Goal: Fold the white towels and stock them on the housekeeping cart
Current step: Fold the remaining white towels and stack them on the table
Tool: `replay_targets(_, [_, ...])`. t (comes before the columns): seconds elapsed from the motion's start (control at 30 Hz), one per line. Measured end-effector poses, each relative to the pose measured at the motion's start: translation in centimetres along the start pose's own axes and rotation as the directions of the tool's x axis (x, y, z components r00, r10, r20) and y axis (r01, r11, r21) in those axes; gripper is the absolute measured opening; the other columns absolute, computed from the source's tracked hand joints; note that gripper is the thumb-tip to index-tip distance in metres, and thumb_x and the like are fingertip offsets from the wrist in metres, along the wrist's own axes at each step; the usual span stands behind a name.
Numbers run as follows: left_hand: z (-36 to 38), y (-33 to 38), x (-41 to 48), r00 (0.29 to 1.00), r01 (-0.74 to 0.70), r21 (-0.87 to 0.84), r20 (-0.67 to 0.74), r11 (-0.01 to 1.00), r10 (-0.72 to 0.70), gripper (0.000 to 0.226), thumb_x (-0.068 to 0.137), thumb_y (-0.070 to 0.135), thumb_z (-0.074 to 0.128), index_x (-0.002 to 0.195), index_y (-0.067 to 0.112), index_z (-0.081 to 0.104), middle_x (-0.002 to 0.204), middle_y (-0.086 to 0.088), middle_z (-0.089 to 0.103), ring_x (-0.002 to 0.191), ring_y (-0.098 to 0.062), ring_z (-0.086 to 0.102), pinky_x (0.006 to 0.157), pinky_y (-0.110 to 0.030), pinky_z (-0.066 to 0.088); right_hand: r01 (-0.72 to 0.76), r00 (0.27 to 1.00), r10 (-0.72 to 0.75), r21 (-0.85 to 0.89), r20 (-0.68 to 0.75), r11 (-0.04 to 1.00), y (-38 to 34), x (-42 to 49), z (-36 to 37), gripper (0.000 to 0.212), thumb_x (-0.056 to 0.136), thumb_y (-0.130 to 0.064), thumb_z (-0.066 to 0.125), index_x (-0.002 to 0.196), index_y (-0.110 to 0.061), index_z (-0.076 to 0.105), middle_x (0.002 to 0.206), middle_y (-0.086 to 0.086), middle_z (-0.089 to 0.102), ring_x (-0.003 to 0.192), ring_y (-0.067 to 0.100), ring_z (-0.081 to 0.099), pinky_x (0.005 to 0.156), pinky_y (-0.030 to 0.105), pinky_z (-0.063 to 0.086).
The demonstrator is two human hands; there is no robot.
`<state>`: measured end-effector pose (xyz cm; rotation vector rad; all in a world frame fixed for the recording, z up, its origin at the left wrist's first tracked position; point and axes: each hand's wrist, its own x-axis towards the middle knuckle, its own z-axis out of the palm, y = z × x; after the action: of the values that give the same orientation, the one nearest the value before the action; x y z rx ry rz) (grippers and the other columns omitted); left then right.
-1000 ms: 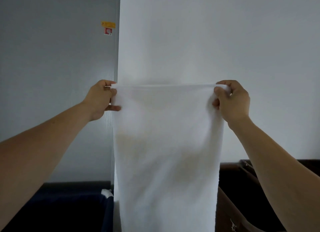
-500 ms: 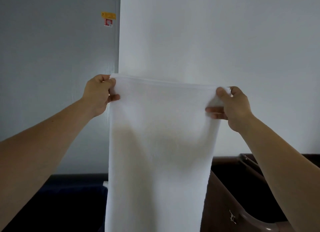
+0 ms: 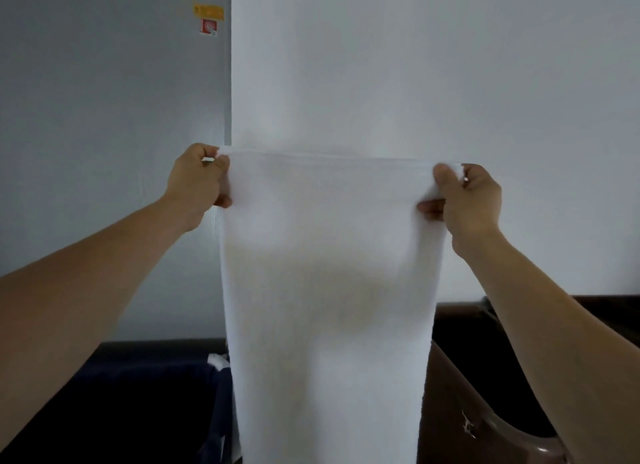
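**While Hanging Flat, the Towel Awaits Folding**

At 9 o'clock the left hand (image 3: 197, 183) pinches one top corner of the white towel (image 3: 329, 290) with curled fingers (image 3: 221, 162). At 3 o'clock the right hand (image 3: 474, 200) pinches the other, probably stretching it taut to align the edges.

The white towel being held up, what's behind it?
A pale wall shows above the towel, which the left hand and right hand pinch. A dark bin and a brown bin flank it. What's directly behind is covered.
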<state>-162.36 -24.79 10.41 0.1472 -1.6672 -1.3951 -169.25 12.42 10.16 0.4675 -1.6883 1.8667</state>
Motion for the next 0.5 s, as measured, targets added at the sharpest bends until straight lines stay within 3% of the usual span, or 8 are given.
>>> replay_targets(0.1, [1.2, -2.0, 0.7, 0.999, 0.014, 0.057, -0.039, 0.998, -0.012, 0.004, 0.098, 0.025, 0.059, 0.096, 0.023, 0.057, 0.095, -0.004, 0.058, 0.057, -0.016, 0.060, 0.047, -0.034, 0.056, -0.033, 0.999, 0.033, -0.004, 0.015, 0.999, 1.3, 0.8, 0.4, 0.013, 0.094, -0.029, 0.067, 0.086, -0.021, 0.061, 0.081, 0.005, 0.069, 0.054, 0.022, 0.070, 0.059, 0.045, 0.062])
replay_targets(0.2, [2.7, -3.8, 1.4, 0.994, 0.083, 0.087, -0.078, 0.993, -0.076, 0.010, 0.099, 0.026, 0.057, 0.105, 0.019, 0.056, 0.108, -0.008, 0.058, 0.074, -0.024, 0.063, 0.067, -0.048, 0.061, -0.082, 0.994, 0.084, -0.020, 0.072, 0.996, 2.8, 1.7, 0.8, 0.013, 0.096, -0.026, 0.065, 0.086, -0.020, 0.060, 0.085, 0.007, 0.068, 0.056, 0.021, 0.070, 0.064, 0.045, 0.063])
replay_targets(0.27, [3.7, -4.4, 2.1, 0.991, 0.105, 0.094, -0.093, 0.990, -0.096, 0.012, 0.099, 0.026, 0.057, 0.108, 0.018, 0.056, 0.110, -0.006, 0.057, 0.077, -0.023, 0.063, 0.073, -0.052, 0.061, -0.100, 0.989, 0.103, -0.028, 0.108, 0.995, 3.6, 2.4, 1.0, 0.013, 0.097, -0.026, 0.065, 0.087, -0.019, 0.060, 0.086, 0.006, 0.068, 0.060, 0.022, 0.071, 0.068, 0.048, 0.063])
replay_targets(0.43, [6.1, -3.1, 3.5, 0.992, 0.051, 0.036, -0.118, 0.998, -0.046, 0.003, 0.099, 0.020, 0.056, 0.098, 0.020, 0.053, 0.111, -0.008, 0.055, 0.087, -0.022, 0.062, 0.054, -0.036, 0.061, -0.069, 0.991, 0.069, -0.003, 0.114, 0.998, 4.1, 4.9, 1.0, 0.013, 0.095, -0.026, 0.065, 0.085, -0.021, 0.060, 0.087, 0.004, 0.068, 0.071, 0.027, 0.073, 0.071, 0.048, 0.063])
replay_targets(0.5, [6.3, -2.2, 3.3, 0.990, 0.036, 0.032, -0.134, 0.999, -0.031, 0.014, 0.099, 0.018, 0.055, 0.089, 0.027, 0.051, 0.105, -0.005, 0.053, 0.087, -0.020, 0.059, 0.053, -0.035, 0.060, -0.063, 0.990, 0.059, 0.021, 0.126, 0.998, 4.3, 5.6, 0.9, 0.012, 0.095, -0.027, 0.065, 0.086, -0.021, 0.059, 0.087, 0.003, 0.068, 0.070, 0.027, 0.073, 0.070, 0.048, 0.063])
